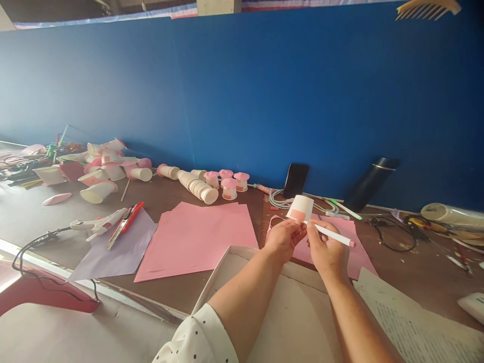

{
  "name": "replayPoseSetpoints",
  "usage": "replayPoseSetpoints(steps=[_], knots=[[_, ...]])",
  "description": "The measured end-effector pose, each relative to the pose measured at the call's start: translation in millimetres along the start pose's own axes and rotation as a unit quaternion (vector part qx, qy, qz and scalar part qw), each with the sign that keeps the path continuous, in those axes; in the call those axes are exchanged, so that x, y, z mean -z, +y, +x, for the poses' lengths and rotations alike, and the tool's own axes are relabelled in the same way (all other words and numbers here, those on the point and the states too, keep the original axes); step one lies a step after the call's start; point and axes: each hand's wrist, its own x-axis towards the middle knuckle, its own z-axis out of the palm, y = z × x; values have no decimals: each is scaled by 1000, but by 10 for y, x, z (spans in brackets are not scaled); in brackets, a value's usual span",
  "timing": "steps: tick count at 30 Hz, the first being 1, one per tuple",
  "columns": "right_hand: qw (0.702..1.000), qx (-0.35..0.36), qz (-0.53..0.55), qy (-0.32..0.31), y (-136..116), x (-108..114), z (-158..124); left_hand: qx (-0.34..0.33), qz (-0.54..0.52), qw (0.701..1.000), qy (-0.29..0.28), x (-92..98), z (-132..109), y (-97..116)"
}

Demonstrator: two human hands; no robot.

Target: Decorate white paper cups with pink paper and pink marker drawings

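My left hand pinches a small white paper cup held upside down, with a pink patch on its side. My right hand grips a white pen with a pink end; its tip touches the cup near the pink patch. Both hands hover over a pink paper sheet and the edge of a shallow cardboard box lid.
A larger pink sheet, a purple sheet, a glue gun and red-handled scissors lie to the left. Stacked cups, finished pink-topped cups, a phone and a dark flask line the blue wall.
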Motion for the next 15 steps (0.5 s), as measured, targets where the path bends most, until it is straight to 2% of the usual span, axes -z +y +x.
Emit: replayPoseSetpoints(steps=[4, 7, 15], knots=[[1000, -1, 8, 3, 6, -2, -3, -1, -5, 1000, 0, 2, 7, -8], [998, -10, 54, 4, 16, -7, 4, -6, -18, 1000, -5, 15, 22, -20], [985, -126, 118, 0, 52, 12, 50, -12, -57, 998, -1, 12, 23, -15]])
